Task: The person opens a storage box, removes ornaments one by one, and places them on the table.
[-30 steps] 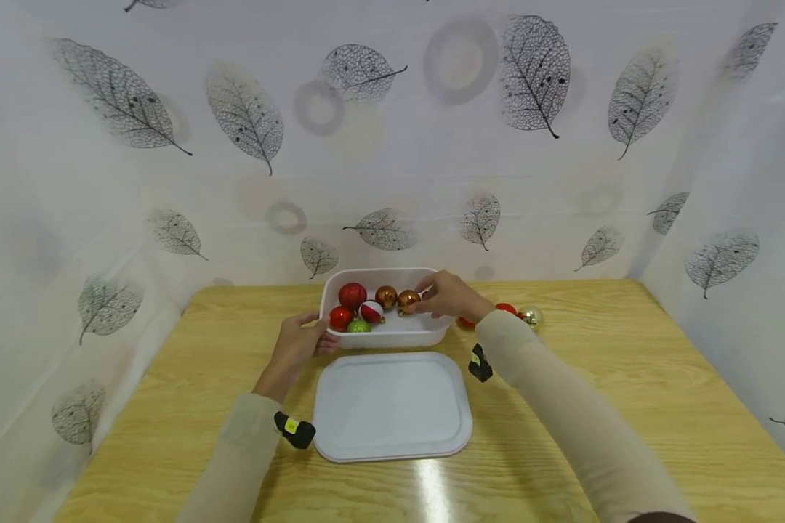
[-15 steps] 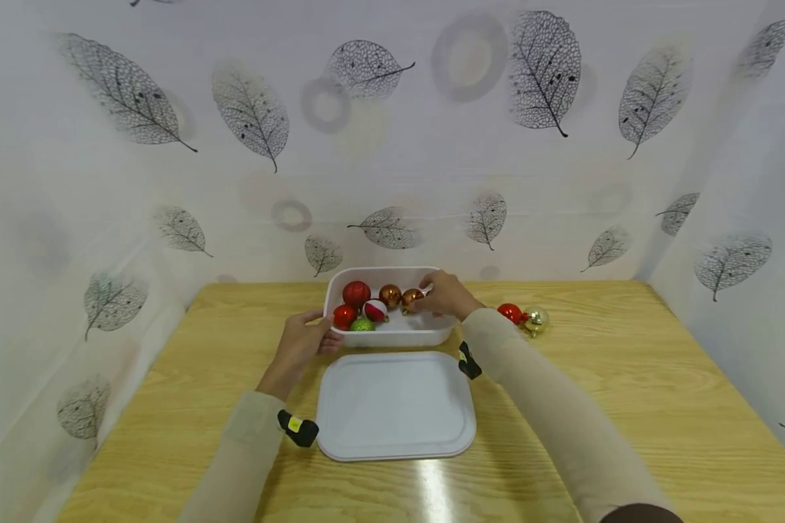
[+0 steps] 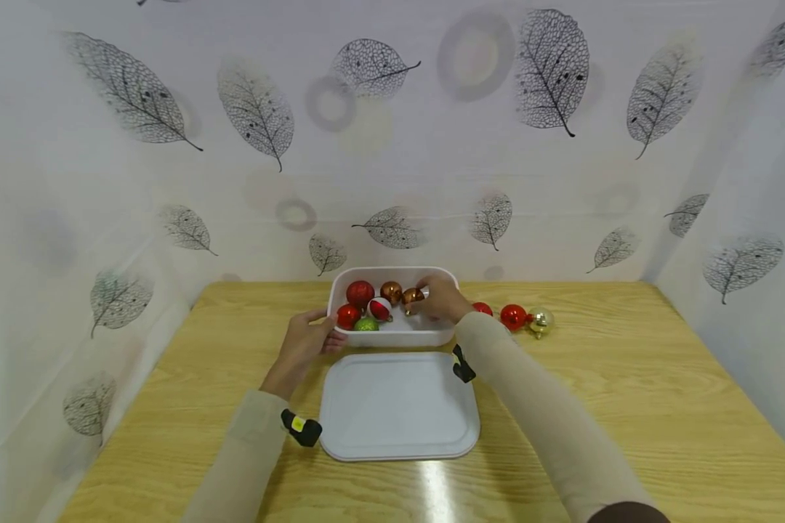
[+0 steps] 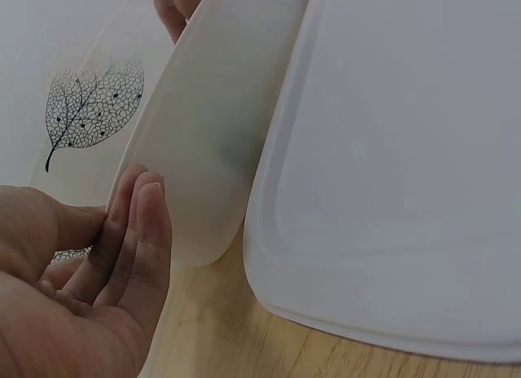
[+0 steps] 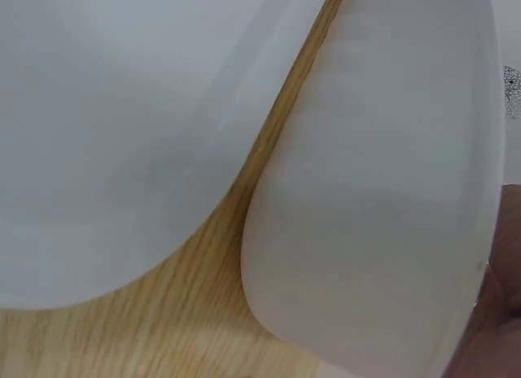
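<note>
My left hand (image 3: 307,339) grips the front left corner of a white plastic container (image 3: 392,338), its thumb at the rim and its fingers against the outer wall (image 4: 220,134). In the head view, my right hand (image 3: 437,296) reaches into the container's right end, thumb and finger pinching a copper Christmas ball (image 3: 413,296). Beside that ball are another copper ball (image 3: 391,292), a red and white ball (image 3: 379,309), a green glitter ball (image 3: 366,325) and two red balls, one matte (image 3: 360,293), one shiny (image 3: 349,317). The container wall mostly hides my right hand in the right wrist view.
A white lid (image 3: 400,407) lies flat on the wooden table (image 3: 602,407), just in front of the container. To the right are a red ball (image 3: 514,317), a gold ball (image 3: 541,320) and another red ball (image 3: 482,309) partly behind my sleeve. A leaf-patterned curtain (image 3: 392,145) hangs behind.
My right hand has moved left, deeper into the container, and the red balls on the table show more from behind the forearm. My left hand keeps its grip; the view has shifted slightly.
</note>
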`<state>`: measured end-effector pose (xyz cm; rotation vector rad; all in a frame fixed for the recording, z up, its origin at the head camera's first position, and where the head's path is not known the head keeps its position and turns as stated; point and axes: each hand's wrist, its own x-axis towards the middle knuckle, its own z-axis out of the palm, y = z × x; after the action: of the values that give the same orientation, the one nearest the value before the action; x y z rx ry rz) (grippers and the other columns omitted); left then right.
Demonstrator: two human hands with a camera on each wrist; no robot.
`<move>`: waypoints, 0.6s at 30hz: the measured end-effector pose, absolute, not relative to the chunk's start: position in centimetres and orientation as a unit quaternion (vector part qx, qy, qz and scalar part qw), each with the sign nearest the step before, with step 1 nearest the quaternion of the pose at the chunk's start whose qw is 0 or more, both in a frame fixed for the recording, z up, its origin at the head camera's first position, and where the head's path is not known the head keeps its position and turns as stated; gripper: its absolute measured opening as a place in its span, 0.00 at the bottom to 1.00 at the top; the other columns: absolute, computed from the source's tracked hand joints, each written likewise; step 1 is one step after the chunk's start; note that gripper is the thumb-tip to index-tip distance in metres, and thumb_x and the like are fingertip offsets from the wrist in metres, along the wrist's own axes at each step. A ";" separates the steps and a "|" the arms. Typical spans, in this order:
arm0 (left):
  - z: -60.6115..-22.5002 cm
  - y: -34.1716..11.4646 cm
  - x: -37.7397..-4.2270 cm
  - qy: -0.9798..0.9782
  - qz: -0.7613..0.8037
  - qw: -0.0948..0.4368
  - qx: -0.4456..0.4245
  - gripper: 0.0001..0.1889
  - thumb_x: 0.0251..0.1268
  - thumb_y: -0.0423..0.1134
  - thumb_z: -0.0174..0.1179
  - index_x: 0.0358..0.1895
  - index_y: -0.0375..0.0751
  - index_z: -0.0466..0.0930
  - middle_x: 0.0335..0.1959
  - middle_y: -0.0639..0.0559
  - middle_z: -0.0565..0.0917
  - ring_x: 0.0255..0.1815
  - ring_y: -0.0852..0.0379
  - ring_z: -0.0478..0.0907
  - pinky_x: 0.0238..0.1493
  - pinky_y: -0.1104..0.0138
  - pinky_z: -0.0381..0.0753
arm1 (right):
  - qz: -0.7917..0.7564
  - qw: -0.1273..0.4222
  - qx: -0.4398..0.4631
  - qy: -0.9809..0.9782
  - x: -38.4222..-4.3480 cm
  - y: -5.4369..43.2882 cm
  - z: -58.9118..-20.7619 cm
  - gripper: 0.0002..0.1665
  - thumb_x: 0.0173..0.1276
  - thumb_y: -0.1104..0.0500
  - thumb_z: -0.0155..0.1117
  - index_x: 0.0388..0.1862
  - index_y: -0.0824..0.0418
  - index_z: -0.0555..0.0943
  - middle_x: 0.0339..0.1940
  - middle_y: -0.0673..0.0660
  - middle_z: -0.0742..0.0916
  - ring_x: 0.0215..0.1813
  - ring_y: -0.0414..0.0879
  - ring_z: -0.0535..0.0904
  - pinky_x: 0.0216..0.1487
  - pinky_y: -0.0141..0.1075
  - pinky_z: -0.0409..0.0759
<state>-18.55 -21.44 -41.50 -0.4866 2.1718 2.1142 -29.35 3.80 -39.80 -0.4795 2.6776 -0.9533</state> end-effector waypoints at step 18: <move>-41.4 -21.5 -18.4 0.708 0.689 0.038 -0.153 0.27 0.80 0.37 0.53 0.73 0.26 0.63 0.27 0.45 0.87 0.25 0.58 0.85 0.35 0.65 0.90 | -0.309 0.116 -0.186 0.925 -29.5 3.2 -40.5 0.27 0.67 0.49 0.73 0.57 0.66 0.83 0.53 0.62 0.86 0.47 0.51 0.79 0.49 0.40 0.81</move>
<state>-18.40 -21.47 -41.44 -0.4703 2.1708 2.1131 -29.51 3.19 -40.54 -0.5440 2.7111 -0.9066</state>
